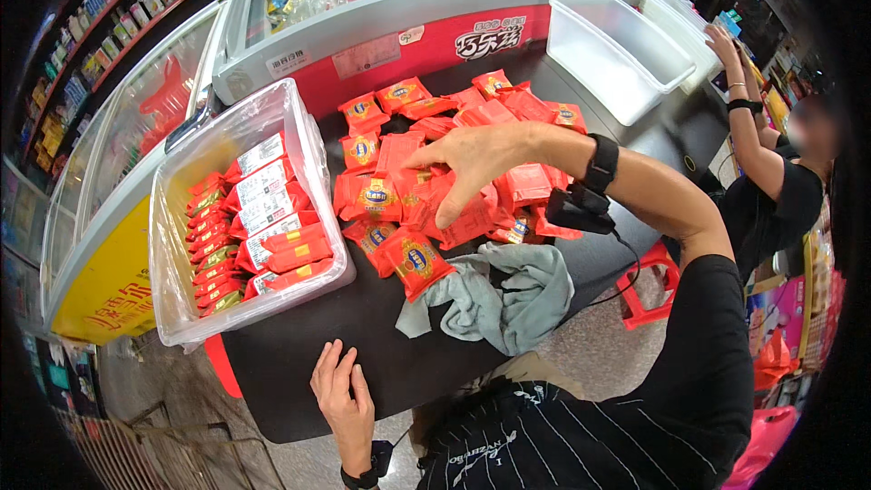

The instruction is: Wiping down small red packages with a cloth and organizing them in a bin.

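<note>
While the clear bin (181, 218) at left holds neat rows of red snack packets, the left hand (343, 399) rests flat on the black table (363, 327) — empty; the right hand (472, 163), fingers spread, reaches onto the loose red packets (408, 200) — grip unclear.

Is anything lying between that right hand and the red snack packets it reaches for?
Nothing visible does. The right hand hangs directly over the pile of red packets, fingers spread downward onto them. The grey cloth lies nearer the person, off to the side.
</note>
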Action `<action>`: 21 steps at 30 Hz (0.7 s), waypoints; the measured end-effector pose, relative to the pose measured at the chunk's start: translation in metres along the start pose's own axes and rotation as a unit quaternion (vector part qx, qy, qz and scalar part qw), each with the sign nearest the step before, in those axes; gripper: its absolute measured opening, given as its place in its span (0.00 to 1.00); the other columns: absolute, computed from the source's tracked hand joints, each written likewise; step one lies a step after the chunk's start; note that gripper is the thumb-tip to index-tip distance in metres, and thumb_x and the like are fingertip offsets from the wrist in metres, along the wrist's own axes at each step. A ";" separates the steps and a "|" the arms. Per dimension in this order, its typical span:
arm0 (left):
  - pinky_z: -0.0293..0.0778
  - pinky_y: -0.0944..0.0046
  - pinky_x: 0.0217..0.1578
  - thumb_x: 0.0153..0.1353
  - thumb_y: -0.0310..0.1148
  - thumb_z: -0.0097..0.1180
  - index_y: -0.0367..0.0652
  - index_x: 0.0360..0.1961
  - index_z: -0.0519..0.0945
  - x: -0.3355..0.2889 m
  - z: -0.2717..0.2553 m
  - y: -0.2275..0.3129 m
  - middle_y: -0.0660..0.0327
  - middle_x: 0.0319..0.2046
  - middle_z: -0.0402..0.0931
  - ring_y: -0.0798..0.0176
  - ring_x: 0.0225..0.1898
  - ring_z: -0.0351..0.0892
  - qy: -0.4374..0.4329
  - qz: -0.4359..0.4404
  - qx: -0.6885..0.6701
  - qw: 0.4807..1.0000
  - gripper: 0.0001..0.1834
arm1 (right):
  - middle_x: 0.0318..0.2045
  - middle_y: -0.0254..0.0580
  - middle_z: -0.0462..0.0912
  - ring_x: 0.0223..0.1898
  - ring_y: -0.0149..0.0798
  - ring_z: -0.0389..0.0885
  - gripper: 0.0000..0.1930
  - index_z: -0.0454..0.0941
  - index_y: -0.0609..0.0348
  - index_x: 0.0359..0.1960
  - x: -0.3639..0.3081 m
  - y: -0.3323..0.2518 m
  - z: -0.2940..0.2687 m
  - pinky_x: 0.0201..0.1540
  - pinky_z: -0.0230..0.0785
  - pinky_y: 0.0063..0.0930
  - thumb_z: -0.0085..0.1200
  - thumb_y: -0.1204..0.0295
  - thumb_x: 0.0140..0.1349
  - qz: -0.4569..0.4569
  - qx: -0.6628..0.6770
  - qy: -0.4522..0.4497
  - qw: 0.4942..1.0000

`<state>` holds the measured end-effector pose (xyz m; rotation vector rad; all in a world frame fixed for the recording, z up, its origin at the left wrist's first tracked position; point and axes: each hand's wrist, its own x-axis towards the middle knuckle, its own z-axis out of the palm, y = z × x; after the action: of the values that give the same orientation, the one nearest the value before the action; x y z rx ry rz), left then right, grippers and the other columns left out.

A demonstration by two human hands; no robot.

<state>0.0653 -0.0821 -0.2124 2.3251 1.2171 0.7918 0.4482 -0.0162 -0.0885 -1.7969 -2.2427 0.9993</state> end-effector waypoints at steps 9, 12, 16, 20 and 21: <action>0.65 0.51 0.58 0.58 0.20 0.57 0.35 0.45 0.82 -0.002 -0.003 0.000 0.51 0.53 0.77 0.48 0.59 0.72 0.002 -0.008 0.015 1.000 0.12 | 0.52 0.57 0.80 0.56 0.50 0.78 0.43 0.71 0.68 0.60 0.027 0.019 -0.021 0.59 0.69 0.39 0.61 0.41 0.54 -0.023 -0.020 0.060 0.998; 0.65 0.51 0.57 0.58 0.20 0.57 0.35 0.44 0.82 -0.001 -0.003 0.001 0.51 0.53 0.77 0.48 0.59 0.73 -0.006 -0.020 0.014 1.000 0.12 | 0.47 0.55 0.83 0.51 0.48 0.81 0.38 0.76 0.65 0.56 0.053 0.037 -0.053 0.55 0.72 0.38 0.60 0.43 0.56 0.014 -0.021 0.114 0.993; 0.65 0.51 0.57 0.57 0.20 0.58 0.36 0.44 0.82 0.000 -0.002 -0.002 0.51 0.52 0.77 0.47 0.58 0.74 -0.011 -0.008 0.005 1.000 0.13 | 0.53 0.56 0.79 0.56 0.52 0.77 0.38 0.74 0.62 0.59 0.106 0.100 -0.078 0.59 0.69 0.41 0.63 0.47 0.52 0.061 -0.146 0.152 0.976; 0.66 0.50 0.57 0.56 0.21 0.58 0.37 0.43 0.82 -0.001 -0.001 -0.008 0.52 0.51 0.78 0.47 0.56 0.75 -0.011 -0.011 -0.018 1.000 0.13 | 0.60 0.56 0.73 0.60 0.55 0.72 0.47 0.65 0.59 0.66 0.143 0.117 -0.076 0.63 0.65 0.45 0.68 0.51 0.44 0.151 -0.196 0.093 0.964; 0.66 0.50 0.56 0.56 0.21 0.58 0.37 0.43 0.82 0.000 -0.002 -0.006 0.52 0.50 0.78 0.47 0.56 0.75 -0.008 -0.006 -0.019 1.000 0.12 | 0.61 0.57 0.72 0.61 0.56 0.72 0.50 0.62 0.57 0.68 0.150 0.123 -0.072 0.63 0.66 0.44 0.69 0.53 0.41 0.152 -0.171 0.094 0.969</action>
<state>0.0600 -0.0782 -0.2142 2.2867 1.1982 0.7853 0.5391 0.1608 -0.1455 -2.3207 -2.1677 0.4619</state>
